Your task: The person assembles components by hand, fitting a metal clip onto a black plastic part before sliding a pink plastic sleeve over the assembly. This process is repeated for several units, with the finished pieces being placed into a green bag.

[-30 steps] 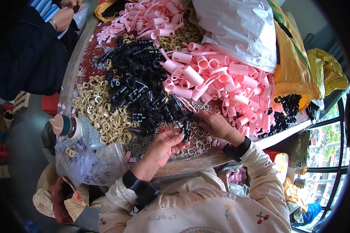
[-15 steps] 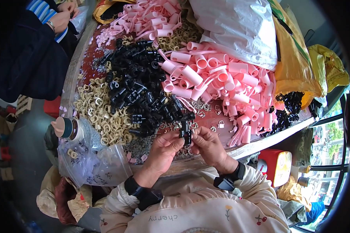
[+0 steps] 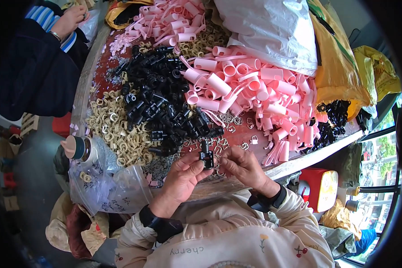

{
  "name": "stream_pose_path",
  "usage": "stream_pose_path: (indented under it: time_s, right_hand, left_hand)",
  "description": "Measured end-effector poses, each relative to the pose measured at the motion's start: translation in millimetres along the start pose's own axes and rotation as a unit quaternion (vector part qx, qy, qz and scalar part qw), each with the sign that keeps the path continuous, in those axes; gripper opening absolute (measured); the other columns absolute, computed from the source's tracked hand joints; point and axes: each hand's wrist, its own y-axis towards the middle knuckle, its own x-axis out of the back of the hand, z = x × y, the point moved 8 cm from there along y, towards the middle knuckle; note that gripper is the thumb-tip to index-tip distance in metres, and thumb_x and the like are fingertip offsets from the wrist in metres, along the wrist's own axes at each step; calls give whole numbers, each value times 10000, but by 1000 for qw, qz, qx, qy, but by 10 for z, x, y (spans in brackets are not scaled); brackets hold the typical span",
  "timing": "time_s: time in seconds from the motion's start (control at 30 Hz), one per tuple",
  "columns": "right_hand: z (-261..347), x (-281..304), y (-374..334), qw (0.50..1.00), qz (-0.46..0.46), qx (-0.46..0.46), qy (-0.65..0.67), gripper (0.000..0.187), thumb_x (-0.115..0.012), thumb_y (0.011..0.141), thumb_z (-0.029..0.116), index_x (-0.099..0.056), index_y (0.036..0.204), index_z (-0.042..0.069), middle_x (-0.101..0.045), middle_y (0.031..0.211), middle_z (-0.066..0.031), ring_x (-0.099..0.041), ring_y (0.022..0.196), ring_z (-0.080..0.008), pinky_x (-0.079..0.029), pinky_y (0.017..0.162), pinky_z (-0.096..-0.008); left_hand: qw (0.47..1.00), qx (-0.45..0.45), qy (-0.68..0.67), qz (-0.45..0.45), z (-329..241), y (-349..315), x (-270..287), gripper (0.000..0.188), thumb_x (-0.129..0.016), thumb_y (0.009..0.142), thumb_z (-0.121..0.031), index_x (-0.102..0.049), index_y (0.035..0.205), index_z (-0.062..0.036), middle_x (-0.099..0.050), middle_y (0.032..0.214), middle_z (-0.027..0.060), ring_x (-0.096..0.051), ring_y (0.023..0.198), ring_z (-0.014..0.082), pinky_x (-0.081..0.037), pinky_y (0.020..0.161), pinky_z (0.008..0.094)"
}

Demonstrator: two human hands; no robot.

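Black plastic fitting [image 3: 206, 154] is upright over the desk [image 3: 85, 80], pinched in the left hand [image 3: 181, 179]; right hand [image 3: 246, 170] curls just beside, contents indeterminable. Steady left pinch, clear of the upper end, appears advisable.

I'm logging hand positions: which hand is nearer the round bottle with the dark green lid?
Left. The left hand, holding a small black plastic part, is right of the bottle; the right hand is farther right.
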Motion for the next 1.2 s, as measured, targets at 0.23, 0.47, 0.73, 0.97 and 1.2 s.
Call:
stream_pose_path:
  time_s: [0.23,0.47,0.73,0.97,1.2]
  right_hand:
    - [579,-59,-70,947,-33,245,-204,75,-572,739,48,-514,765,8,-510,679,-43,-488,573,-137,-402,499,-243]
    - [671,-169,-222,896,-58,310,-313,126,-621,650,-8,-543,745,19,-498,707,-63,-495,621,-203,-399,514,-288]
    - [690,-151,-277,908,-79,300,-282,157,-625,612,-29,-540,735,19,-476,672,-64,-479,563,-197,-386,479,-294]
    - [722,-312,-292,849,-55,358,-385,182,-619,578,-48,-540,728,20,-460,650,-56,-467,544,-186,-374,457,-289]
    - [666,-537,-208,795,20,374,-478,172,-622,594,-36,-541,730,33,-454,684,-53,-469,563,-166,-370,455,-271]
  left_hand:
    - [996,82,17,19,4,-69,-161,256,-523,788,-94,-501,1034,-27,-569,926,72,-572,809,170,-482,697,253]
    - [991,81,108,-7,-5,-131,-129,277,-549,777,-109,-511,1034,-15,-579,893,49,-578,778,140,-476,679,229]
    - [989,71,127,15,2,-149,-173,264,-558,769,-108,-526,1013,-12,-575,903,48,-569,788,124,-478,666,220]
    - [988,79,133,2,23,-155,-76,261,-557,767,-105,-526,1005,-2,-570,925,64,-565,797,138,-489,679,250]
    - [983,22,183,-6,-92,-184,49,256,-551,778,-108,-525,995,26,-577,874,55,-565,756,115,-467,679,208]
